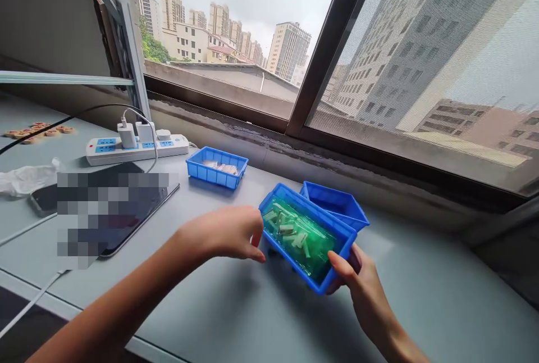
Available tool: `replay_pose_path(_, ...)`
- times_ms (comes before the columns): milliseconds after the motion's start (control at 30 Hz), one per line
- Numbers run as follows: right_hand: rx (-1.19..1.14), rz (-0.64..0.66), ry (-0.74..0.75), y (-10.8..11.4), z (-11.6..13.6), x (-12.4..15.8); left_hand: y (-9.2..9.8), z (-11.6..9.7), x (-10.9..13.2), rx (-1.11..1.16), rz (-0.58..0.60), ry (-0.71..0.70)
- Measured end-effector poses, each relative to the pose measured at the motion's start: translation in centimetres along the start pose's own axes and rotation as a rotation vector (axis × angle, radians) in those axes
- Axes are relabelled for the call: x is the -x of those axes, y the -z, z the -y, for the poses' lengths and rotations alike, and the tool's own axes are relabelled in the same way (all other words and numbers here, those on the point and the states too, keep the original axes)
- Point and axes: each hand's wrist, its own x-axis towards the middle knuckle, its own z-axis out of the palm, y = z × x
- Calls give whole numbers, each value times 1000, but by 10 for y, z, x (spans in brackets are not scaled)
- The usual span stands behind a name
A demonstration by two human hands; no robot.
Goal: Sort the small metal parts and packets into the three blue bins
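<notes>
My right hand (364,287) grips the near right corner of a blue plastic tray (290,266), thumb over the rim and fingers underneath. The tray is tilted and raised off the table. Inside it lie a shiny green layer (318,239) and several small pale strips (286,229). My left hand (236,232) is at the tray's left end, fingers bent and thumb apart below the rim. Its fingertips are partly hidden, and whether they touch the tray is unclear. Just behind stands another blue tray (337,203), partly covered by the raised one.
A small blue basket (217,175) with pale pieces stands near the window wall. On the left are a white power strip (137,149) with chargers, a dark tablet-like device (138,214), a phone (44,199), cables, crumpled clear plastic (29,177) and small brown pieces (40,131).
</notes>
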Motion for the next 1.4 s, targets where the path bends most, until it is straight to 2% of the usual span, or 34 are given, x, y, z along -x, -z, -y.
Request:
replay_pose_path(67, -23, -68, -19, 5, 0, -2, -5, 0, -3, 9, 79, 39)
replay_pose_path(167, -75, -184, -42, 9, 4, -4, -15, -5, -12, 14, 137, -49)
replay_pose_path(300, -98, -260, -33, 12, 9, -5, -28, -14, -19, 33, 69, -265)
replay_pose_path(433, -92, -253, -17, 13, 9, -5, -27, -12, -17, -23, 25, -293)
replay_pose_path(500, -69, -219, -5, 12, 9, -2, -19, -9, -13, -82, 2, -205)
replay_pose_path(600, -4, -154, 18, 5, 11, 8, -2, -2, -9, -257, -83, 69)
replay_pose_path(667, 14, -135, 16, -2, 13, 15, 8, 3, -8, -402, -170, 245)
replay_pose_path(733, 12, -120, 11, -8, 15, 21, 13, 5, -8, -477, -269, 318)
replay_pose_path(800, 24, -98, 19, -12, 15, 23, 14, 5, -9, -484, -364, 279)
replay_pose_path(900, 88, -65, 69, -14, 11, 24, 12, -1, -7, -411, -460, 85)
replay_pose_path(967, 140, -40, 125, -13, 7, 24, 10, -7, -3, -285, -445, -64)
replay_pose_path(1033, 171, -25, 185, -13, 4, 25, 9, -11, 0, -130, -358, -165)
replay_pose_path(1133, 168, -21, 233, -15, 1, 26, 9, -14, 3, 1, -264, -191)
replay_pose_path(1267, 145, -39, 257, -17, -1, 28, 10, -13, 3, 32, -263, -163)
replay_pose_path(1400, 217, -58, 300, -16, -5, 28, 11, -9, 4, 68, -212, -145)
